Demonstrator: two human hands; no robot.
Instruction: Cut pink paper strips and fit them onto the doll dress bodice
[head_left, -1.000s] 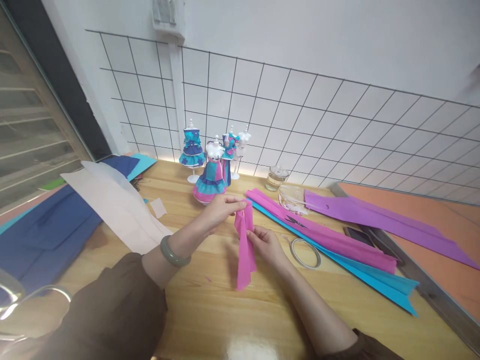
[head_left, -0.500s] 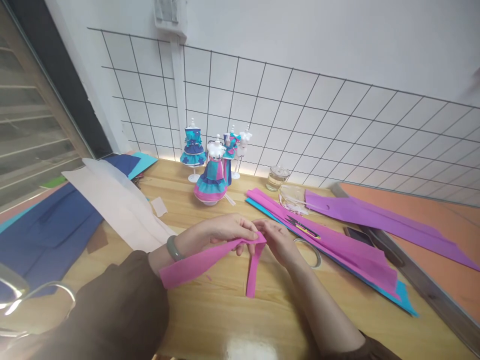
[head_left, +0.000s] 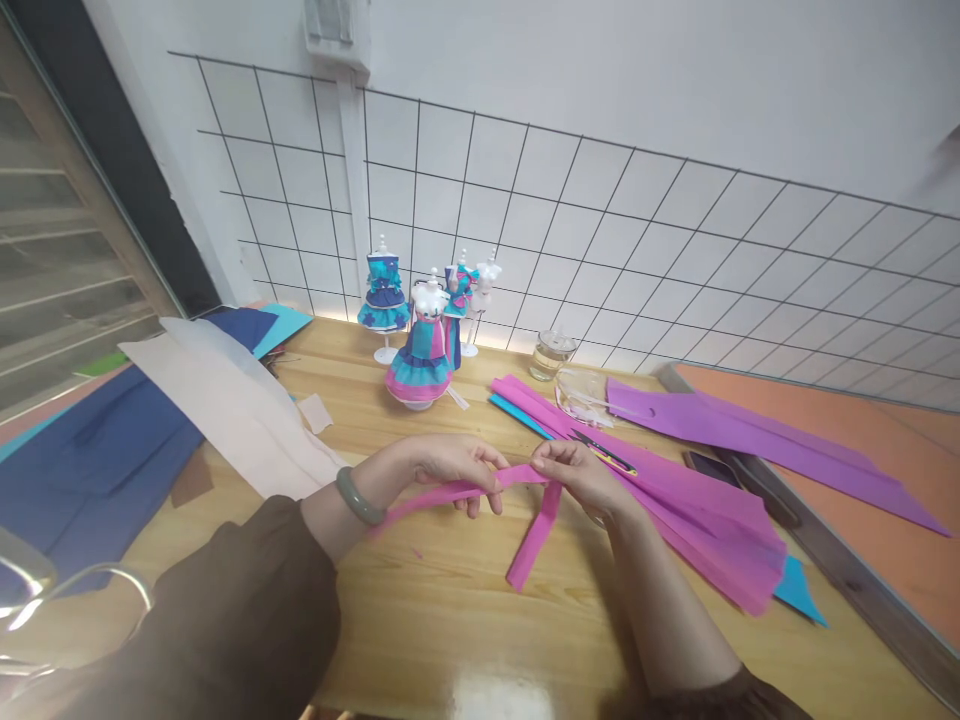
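Observation:
Between my two hands runs a narrow pink strip [head_left: 523, 474] of thin, paper-like material. My left hand [head_left: 463, 474] is closed on it, and one end trails back toward the grey-green bangle on that wrist. My right hand [head_left: 576, 472] pinches the strip farther right between thumb and fingers. From the right-hand pinch the other end hangs folded down over the wooden table [head_left: 450, 630]. Just beyond my right hand lie yellow-handled thread snips [head_left: 611, 455] on wide pink sheets [head_left: 697, 520]. A tape roll seems mostly hidden behind that hand.
Small mannequins in dresses [head_left: 420, 360] stand at the back, near a glass jar [head_left: 553, 355]. Purple sheets [head_left: 780, 440] and a dark phone [head_left: 716, 468] lie right. White [head_left: 240, 400] and navy sheets [head_left: 90, 460] lie left. A wire grid [head_left: 525, 220] lines the wall.
My hands have moved apart, the right one shifting rightward and now pinching the strip. The strip is stretched between them, its hanging end slanted. The wide pink sheets on the right have shifted slightly.

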